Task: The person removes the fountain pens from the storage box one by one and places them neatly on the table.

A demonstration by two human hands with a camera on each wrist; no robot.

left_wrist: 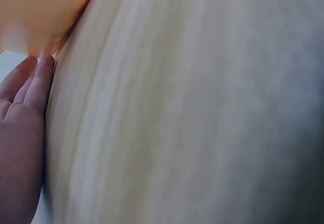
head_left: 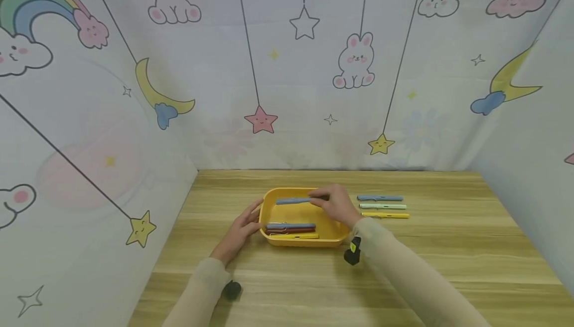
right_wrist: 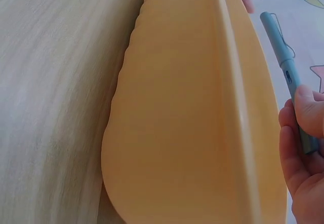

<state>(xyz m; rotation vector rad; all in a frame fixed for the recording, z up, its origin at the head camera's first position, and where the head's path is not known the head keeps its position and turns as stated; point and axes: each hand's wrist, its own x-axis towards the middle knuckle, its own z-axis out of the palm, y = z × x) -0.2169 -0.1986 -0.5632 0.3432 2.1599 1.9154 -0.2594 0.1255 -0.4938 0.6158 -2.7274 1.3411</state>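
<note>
My right hand pinches a blue pen between thumb and fingers, above the far part of a yellow tray. In the right wrist view the pen is capped, its clip end pointing away from the hand. My left hand is at the tray's left end; in the left wrist view its fairly straight fingertips touch the tray wall. Along the near side inside the tray lie a blue pen, a dark red pen and a yellow pen, close together.
Right of the tray, a blue pen, a mint green pen and a yellow pen lie in a row on the wooden table. Patterned cloth walls stand behind and at both sides.
</note>
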